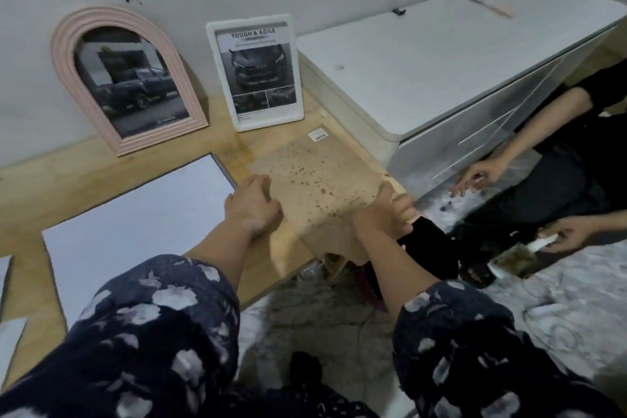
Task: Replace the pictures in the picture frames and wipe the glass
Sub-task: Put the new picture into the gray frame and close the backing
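Backing board (pixel 319 187) between both hands' grip

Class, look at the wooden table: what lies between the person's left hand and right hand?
In the head view, a brown backing board, speckled with dark spots, lies flat between the left hand and the right hand; both grip its near edge.

White cabinet (pixel 441 54) sitting right against wall, second person's hand (pixel 481 176) hovering over grey rug (pixel 559 299), other hand (pixel 570 237) holding something white.
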Demonstrator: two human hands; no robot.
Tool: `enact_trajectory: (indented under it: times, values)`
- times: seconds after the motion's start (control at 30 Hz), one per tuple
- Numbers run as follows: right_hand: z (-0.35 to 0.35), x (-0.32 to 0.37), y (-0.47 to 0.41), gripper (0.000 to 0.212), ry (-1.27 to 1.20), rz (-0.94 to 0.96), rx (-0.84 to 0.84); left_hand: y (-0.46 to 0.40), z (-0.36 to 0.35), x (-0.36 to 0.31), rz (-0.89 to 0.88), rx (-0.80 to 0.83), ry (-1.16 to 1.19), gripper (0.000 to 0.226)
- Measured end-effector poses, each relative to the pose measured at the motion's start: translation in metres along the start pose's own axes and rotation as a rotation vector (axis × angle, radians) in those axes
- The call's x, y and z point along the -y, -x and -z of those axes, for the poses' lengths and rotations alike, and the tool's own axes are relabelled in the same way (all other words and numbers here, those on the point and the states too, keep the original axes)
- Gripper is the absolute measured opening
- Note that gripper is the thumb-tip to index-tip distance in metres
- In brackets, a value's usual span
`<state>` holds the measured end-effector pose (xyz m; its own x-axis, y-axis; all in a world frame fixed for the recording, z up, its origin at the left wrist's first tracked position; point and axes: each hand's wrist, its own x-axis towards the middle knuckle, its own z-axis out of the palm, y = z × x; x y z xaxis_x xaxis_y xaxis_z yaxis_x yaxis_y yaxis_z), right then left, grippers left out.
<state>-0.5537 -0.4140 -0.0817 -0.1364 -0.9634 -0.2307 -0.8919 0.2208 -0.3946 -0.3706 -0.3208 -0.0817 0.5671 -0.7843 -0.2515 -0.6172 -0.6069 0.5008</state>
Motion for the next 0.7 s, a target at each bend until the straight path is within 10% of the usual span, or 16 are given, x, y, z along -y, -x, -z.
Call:
enact_trajectory:
  times: [0.37, 0.7]
  values:
    - [-0.061, 0.092, 0.08, 0.033, 0.139, 0.768, 0.37, 0.066, 0.059, 0.113, 0.599, -0.252, -0.092, 0.056]
    - [-0.082, 0.11, 0.095, 0.051, 0.261, 0.798, 0.319, 0.113, 0.057, 0.155, 0.824, -0.338, -0.027, 0.062]
